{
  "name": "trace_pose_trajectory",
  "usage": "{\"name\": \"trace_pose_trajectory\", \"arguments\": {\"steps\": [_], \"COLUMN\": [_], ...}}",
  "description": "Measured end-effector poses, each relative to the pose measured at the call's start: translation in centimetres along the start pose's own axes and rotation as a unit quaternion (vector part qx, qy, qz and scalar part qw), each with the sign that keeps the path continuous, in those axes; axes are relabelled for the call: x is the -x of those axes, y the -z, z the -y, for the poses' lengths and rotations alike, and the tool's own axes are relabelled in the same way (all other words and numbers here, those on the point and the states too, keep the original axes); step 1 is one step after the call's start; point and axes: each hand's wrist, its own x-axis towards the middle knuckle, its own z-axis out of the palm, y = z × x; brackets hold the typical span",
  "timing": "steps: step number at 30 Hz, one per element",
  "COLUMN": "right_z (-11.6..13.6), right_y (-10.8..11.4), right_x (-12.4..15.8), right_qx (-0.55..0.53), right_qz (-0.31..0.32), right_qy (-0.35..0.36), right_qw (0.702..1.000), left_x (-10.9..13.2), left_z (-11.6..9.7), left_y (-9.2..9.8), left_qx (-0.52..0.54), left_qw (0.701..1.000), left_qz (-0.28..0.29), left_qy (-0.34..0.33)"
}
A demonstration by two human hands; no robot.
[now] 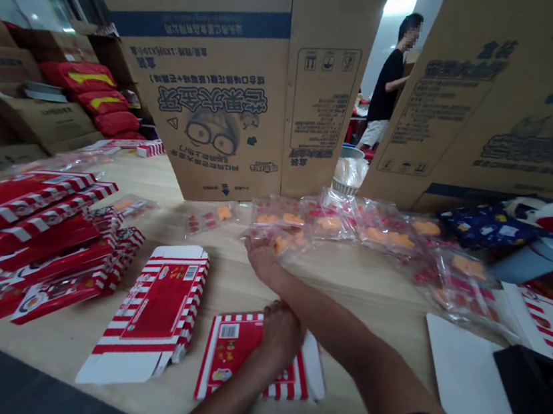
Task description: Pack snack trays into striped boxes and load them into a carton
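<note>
My left hand (281, 336) lies with curled fingers on a flat red-and-white striped carton (230, 356) near the table's front edge. My right hand (263, 258) stretches across the table over the left one. Its fingers are together at the near edge of a clear packet with orange pieces (277, 239). That packet is the nearest in a row of several such packets (378, 236) spread along the table's far side. A second flat carton (158, 307) is to the left of my left hand.
A heap of flat striped cartons (41, 238) fills the left of the wooden table (386, 301). Two big cardboard boxes (221, 79) (511, 101) stand at the back. A person in a black shirt (390, 80) is behind them. White sheets (462, 377) and a dark object (539, 400) are at the right.
</note>
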Motion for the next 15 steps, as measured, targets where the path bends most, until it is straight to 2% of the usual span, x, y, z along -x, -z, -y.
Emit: {"name": "trace_pose_trajectory", "arguments": {"steps": [2,5,10,12,15], "right_z": [-2.5,-6.4,-12.8,-14.8,-15.9], "right_y": [0.0,0.1,-0.6,-1.1,-1.9], "right_x": [3.5,10.3,21.2,24.2,26.9], "right_qx": [0.016,0.038,0.054,0.054,0.054], "right_qz": [-0.011,-0.017,0.019,0.03,0.035], "right_qy": [-0.008,-0.033,-0.139,-0.197,-0.24], "right_qw": [1.0,0.999,0.989,0.978,0.969], "left_x": [0.0,0.0,-0.6,-0.6,0.2], "left_z": [1.0,2.2,2.8,2.7,2.1], "left_y": [1.3,3.9,8.2,8.7,7.8], "left_qx": [-0.003,0.019,0.106,0.171,0.275], "left_qw": [0.999,0.998,0.993,0.983,0.955], "left_qz": [-0.01,-0.025,-0.045,-0.063,-0.112], "left_qy": [0.035,0.057,0.012,-0.003,0.006]}}
